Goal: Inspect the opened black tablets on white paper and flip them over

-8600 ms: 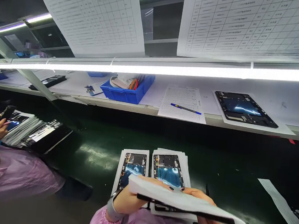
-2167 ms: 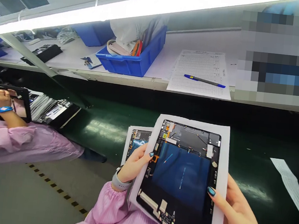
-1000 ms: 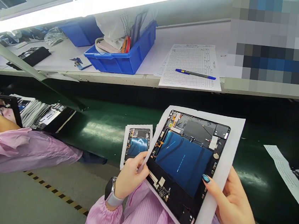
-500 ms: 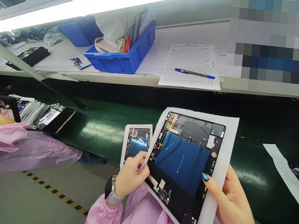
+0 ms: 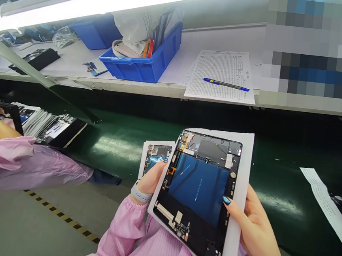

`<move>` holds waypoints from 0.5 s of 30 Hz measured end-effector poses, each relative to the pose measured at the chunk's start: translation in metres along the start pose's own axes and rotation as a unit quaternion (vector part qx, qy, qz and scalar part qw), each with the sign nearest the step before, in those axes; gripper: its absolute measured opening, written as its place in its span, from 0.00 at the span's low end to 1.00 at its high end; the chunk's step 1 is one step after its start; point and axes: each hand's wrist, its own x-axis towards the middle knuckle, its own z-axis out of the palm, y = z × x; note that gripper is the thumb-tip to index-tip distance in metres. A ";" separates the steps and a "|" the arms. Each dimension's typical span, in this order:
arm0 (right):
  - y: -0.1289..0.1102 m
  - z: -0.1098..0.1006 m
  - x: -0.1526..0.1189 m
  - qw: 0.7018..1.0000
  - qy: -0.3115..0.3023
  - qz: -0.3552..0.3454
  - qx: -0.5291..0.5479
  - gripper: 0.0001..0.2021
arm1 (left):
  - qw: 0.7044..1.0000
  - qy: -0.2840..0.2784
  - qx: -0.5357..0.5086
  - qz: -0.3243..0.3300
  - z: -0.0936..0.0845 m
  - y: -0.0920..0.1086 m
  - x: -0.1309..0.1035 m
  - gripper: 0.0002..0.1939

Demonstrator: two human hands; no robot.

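Note:
An opened tablet lies tilted on a white sheet of paper, its blue battery and small circuit parts facing up. My right hand is closed on the right edge of both, its thumb on the tablet's frame and its other fingers underneath. My left hand is at the upper left side of the sheet, partly behind it; its fingertips are hidden. Just beyond that hand, a second opened tablet rests on white paper at the bench edge, partly covered by my hand and the held tablet.
The green bench runs across in front of me. A printed strip lies at right. Above are a shelf with a blue bin, a form and a pen. A co-worker's sleeve and stacked tablet parts are at left.
My left hand has left its pinch on the sheet's left edge and moved forward, partly behind the sheet. The held tablet has shifted slightly left and turned more upright, still in my right hand.

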 end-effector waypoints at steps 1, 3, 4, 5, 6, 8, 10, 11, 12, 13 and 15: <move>0.001 0.000 0.001 1.000 -0.003 0.003 -0.002 0.33 | 1.000 0.010 0.006 -0.001 0.001 0.001 0.004 0.27; 0.002 -0.001 0.003 1.000 -0.010 0.015 -0.004 0.33 | 0.997 0.046 0.039 0.045 0.003 0.003 0.007 0.27; 0.003 -0.001 0.004 1.000 -0.013 0.019 -0.002 0.33 | 0.993 0.069 0.060 0.080 0.004 0.005 0.006 0.27; 0.004 -0.002 0.005 1.000 -0.016 0.023 0.003 0.33 | 0.986 0.089 0.085 0.109 0.005 0.006 0.005 0.26; 0.004 -0.003 0.006 0.999 -0.020 0.023 0.007 0.33 | 0.980 0.102 0.113 0.127 0.006 0.008 0.004 0.26; 0.005 -0.004 0.009 1.000 -0.021 0.015 0.011 0.32 | 0.965 0.111 0.184 0.152 0.007 0.011 0.002 0.24; 0.006 -0.002 0.013 1.000 -0.024 -0.002 -0.005 0.27 | 0.946 0.115 0.248 0.175 0.008 0.009 0.006 0.21; 0.006 0.001 0.015 0.999 -0.031 -0.018 -0.024 0.24 | 0.938 0.125 0.267 0.184 0.009 0.007 0.009 0.19; 0.007 0.005 0.016 0.997 -0.043 -0.038 -0.049 0.20 | 0.931 0.145 0.277 0.190 0.010 0.004 0.014 0.18; 0.007 0.010 0.018 0.994 -0.056 -0.060 -0.078 0.18 | 0.927 0.170 0.273 0.193 0.012 0.000 0.020 0.17; 0.008 0.021 0.020 0.981 -0.083 -0.107 -0.137 0.16 | 0.927 0.214 0.241 0.194 0.015 -0.008 0.030 0.17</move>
